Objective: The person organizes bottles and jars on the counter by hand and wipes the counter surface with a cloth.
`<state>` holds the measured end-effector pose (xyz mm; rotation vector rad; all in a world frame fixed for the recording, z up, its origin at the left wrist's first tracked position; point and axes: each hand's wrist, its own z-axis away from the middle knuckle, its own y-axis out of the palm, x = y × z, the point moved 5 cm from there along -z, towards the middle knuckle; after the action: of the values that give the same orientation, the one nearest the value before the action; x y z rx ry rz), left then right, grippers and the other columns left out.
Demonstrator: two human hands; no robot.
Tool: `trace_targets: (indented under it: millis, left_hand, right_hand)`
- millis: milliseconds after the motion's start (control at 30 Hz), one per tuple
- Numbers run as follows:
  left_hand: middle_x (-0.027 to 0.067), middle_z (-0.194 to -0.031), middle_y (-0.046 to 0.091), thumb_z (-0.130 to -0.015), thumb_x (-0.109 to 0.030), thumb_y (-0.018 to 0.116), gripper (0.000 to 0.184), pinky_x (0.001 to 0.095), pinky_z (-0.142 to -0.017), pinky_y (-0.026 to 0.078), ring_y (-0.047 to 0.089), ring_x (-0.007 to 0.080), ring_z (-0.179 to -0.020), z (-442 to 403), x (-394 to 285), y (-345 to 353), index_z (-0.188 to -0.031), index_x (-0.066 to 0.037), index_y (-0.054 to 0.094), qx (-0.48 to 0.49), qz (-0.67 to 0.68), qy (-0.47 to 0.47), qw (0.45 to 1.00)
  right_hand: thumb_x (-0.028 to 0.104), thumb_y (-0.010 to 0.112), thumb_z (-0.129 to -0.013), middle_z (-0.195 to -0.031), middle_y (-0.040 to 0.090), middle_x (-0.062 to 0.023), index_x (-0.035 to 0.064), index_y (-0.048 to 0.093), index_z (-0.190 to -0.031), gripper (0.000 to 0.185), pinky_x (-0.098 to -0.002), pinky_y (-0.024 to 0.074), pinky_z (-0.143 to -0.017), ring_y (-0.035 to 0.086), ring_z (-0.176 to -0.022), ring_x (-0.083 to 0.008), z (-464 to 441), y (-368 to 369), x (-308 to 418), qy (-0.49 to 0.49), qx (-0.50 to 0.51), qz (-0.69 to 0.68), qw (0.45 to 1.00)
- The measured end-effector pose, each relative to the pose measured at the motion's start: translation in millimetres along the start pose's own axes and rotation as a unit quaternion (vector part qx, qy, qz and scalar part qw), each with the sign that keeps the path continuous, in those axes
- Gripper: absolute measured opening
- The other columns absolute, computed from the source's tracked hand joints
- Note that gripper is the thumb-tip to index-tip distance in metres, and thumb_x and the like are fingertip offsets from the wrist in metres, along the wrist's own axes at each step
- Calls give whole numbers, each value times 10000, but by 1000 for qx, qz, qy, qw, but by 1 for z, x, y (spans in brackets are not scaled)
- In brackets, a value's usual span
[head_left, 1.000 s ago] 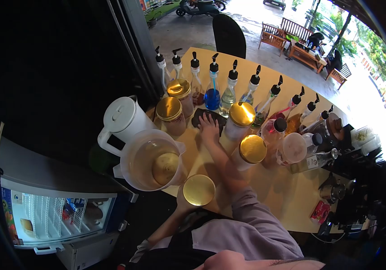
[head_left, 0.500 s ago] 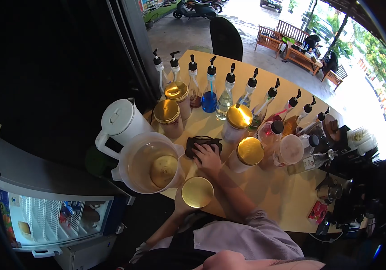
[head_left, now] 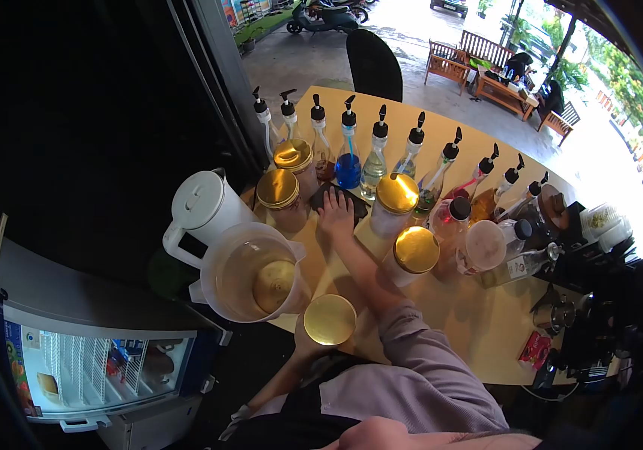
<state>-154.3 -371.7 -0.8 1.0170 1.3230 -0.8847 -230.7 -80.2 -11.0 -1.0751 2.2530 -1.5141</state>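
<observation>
Grip: I have the right hand (head_left: pixel 336 213) laid over a black cloth (head_left: pixel 356 205) just above the centre of the frame, fingers extended and slightly parted, flattened on the fabric rather than closed around it. The left hand (head_left: pixel 308 346), at lower centre, is curled against the side of a gold-lidded jar (head_left: pixel 330 319); the lid and jar hide most of its fingers, and I cannot tell whether the jar's base rests on the wooden tabletop (head_left: pixel 456 322).

Surroundings: the cloth lies on the tabletop between two gold-topped canisters on its left (head_left: pixel 278 190) and two more on its right (head_left: pixel 416 250). Behind it, a row of pump-dispenser bottles (head_left: pixel 348 166) curves from upper centre towards the right of the frame. Left of centre I see a translucent plastic pitcher (head_left: pixel 219 289) just beside a white lidded jug (head_left: pixel 203 201). A glass-fronted refrigerator (head_left: pixel 104 367) occupies the lower left; a scooter (head_left: pixel 323 21) and wooden bench (head_left: pixel 486 47) appear along the top.
</observation>
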Motion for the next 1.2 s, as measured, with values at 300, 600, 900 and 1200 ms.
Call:
trace_targets:
  millis: [300,600,900,1200]
  left_hand:
    - [115,-1296,590,-676,-21,873,819,393,-980,535,616,228,-1163,1,40,-9,-1371,-39,441,6,-46,12,999]
    - [140,-1285,586,-817,-30,740,642,428,-981,521,609,282,-1160,6,121,-22,-1382,-78,441,23,142,-41,989]
    - [123,-1268,600,-695,-82,879,817,412,-964,523,609,255,-1159,5,37,-7,-1380,-61,435,-24,-49,29,998]
    - [126,-1161,679,-582,-187,932,760,385,-929,536,674,225,-1061,2,42,-7,-1235,-17,582,-47,37,-15,998]
  right_hand:
    - [338,671,-850,-1430,541,-58,135,672,-1237,437,-417,438,-942,553,-1048,-277,97,-71,10,-120,59,-110,985]
    - [189,740,-803,-1231,648,-61,115,750,-1063,270,-403,479,-919,576,-1001,-306,68,-69,-11,-65,-44,-199,977]
    - [257,701,-820,-1239,630,-4,182,725,-1116,306,-421,441,-841,539,-1048,-306,12,-14,-12,-31,-59,-158,985]
    - [239,730,-799,-1259,636,15,236,750,-1105,306,-420,433,-838,541,-1058,-278,12,-6,-15,48,-79,-142,986]
